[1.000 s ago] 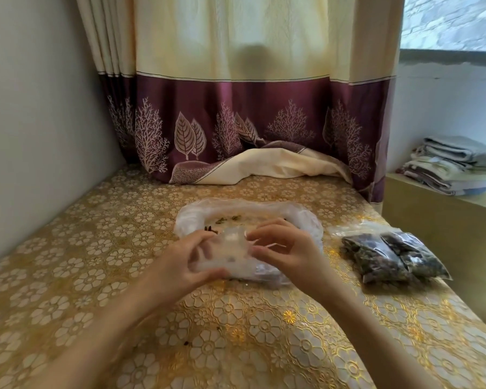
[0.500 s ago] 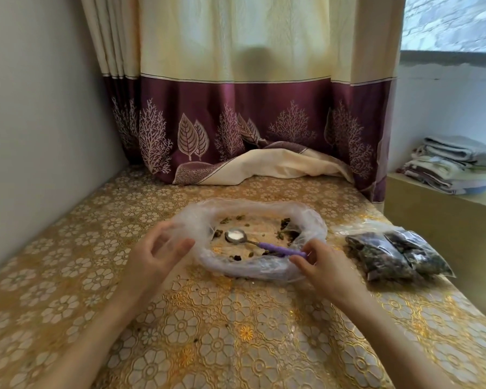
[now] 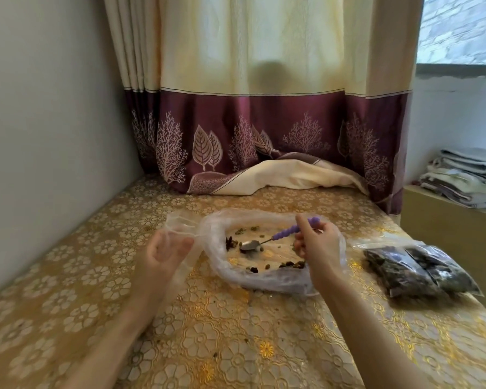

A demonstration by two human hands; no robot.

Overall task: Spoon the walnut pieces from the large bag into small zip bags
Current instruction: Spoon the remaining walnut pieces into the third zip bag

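While the left hand blurs, its small zip bag barely shows.

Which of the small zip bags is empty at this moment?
The clear small zip bag held by the left hand is empty. The two filled bags on the right, beside the large bag, are dark with walnut pieces.

Clear empty small zip bag at 9 o'clock of large bag: motion-blurred, lower part hidden behind left hand. Purple ribbed spoon handle: middle covered by right hand fingers. Dark contents of filled clear bags at 3 o'clock: too blurred to identify. Folded pale cloth stack: cut by right edge. Both forearms run off bottom edge.
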